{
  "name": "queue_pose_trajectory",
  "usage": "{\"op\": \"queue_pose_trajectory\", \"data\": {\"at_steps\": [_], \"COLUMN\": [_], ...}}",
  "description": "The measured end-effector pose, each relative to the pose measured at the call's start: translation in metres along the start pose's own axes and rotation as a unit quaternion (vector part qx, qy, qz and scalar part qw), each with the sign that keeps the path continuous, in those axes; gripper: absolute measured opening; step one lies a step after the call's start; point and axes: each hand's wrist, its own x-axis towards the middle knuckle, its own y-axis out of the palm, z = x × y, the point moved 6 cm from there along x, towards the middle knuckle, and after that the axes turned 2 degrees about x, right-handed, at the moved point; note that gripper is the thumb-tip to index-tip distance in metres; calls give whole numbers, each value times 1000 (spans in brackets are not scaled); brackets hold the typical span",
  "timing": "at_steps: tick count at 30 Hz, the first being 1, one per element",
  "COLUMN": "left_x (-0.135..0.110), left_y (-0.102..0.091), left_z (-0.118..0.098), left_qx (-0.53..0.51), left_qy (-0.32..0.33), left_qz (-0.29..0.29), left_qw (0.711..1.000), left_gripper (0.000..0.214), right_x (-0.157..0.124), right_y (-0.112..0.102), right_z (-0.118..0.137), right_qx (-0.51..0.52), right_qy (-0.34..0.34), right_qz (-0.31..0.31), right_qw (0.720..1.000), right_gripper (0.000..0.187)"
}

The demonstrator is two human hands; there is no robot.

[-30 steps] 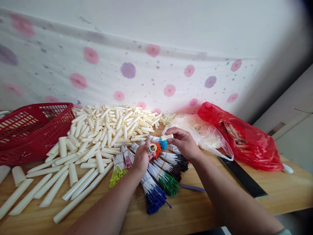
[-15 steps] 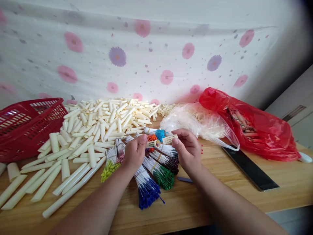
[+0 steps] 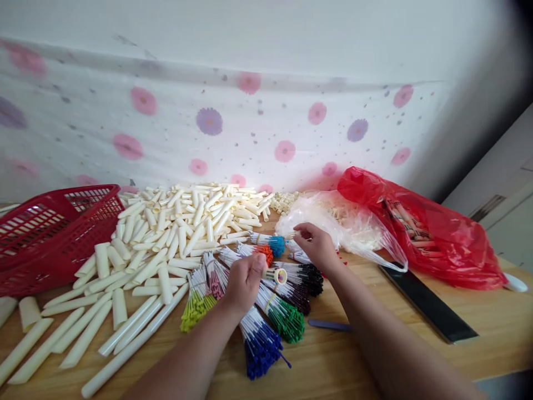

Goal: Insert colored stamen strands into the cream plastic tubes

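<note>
My left hand [image 3: 245, 280] is closed on a short cream tube [image 3: 278, 274] whose open end shows coloured tips inside. It hovers over a fan of bundled thin sticks [image 3: 275, 300] with blue, green, black, orange and yellow tips lying on the wooden table [image 3: 375, 355]. My right hand [image 3: 315, 244] reaches further back, fingers pinched at the bundles near the light-blue tipped one [image 3: 272, 242]. What the right fingers hold, if anything, I cannot make out.
A big heap of cream tubes [image 3: 183, 222] covers the table's left and back. A red plastic basket [image 3: 54, 233] stands at far left. A clear bag [image 3: 345, 222] and a red bag [image 3: 425, 233] lie at right, with a black flat bar [image 3: 428, 311] and a small purple stick [image 3: 328, 325].
My right hand let the small cream piece join the left hand's tube and reached back toward the stick bundles. My left hand dropped slightly lower with the tube.
</note>
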Motion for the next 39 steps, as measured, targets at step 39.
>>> {"op": "queue_pose_trajectory", "data": {"at_steps": [39], "left_x": [10], "left_y": [-5], "left_z": [17], "left_qx": [-65], "left_qy": [-22], "left_qz": [-8], "left_qw": [998], "left_gripper": [54], "right_x": [-149], "right_y": [-82], "right_z": [-70], "right_qx": [-63], "right_qy": [34], "right_qz": [-13], "right_qw": [997], "right_gripper": [13]}}
